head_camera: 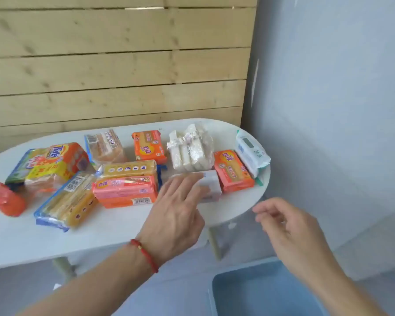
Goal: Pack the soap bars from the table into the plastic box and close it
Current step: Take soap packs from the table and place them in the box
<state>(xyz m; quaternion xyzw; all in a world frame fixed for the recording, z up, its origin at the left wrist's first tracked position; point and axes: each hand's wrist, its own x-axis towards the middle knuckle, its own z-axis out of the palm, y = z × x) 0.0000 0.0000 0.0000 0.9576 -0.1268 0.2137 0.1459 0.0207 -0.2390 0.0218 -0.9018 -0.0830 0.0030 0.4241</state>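
1. Pale blue plastic box (249, 290), lidless, sits low at the frame's bottom right, below the table edge, under the right forearm.
2. Right hand (290, 226) hovers past the table's right edge, fingers loosely curled, holding nothing.
3. Left hand (178, 210), red cord bracelet (145, 254) on the wrist, reaches over the white oval table (114, 233); straight fingers lie on a small white wrapped soap bar (211, 185). Blurred, so grip unclear.
4. Other soap packs cover the table: orange pack (233, 171) just right of the white bar, pink-orange stack (126, 190) left of the hand, yellow bars in blue-edged wrap (66, 201), Tide pack (55, 163), clear bag of white bars (189, 149).
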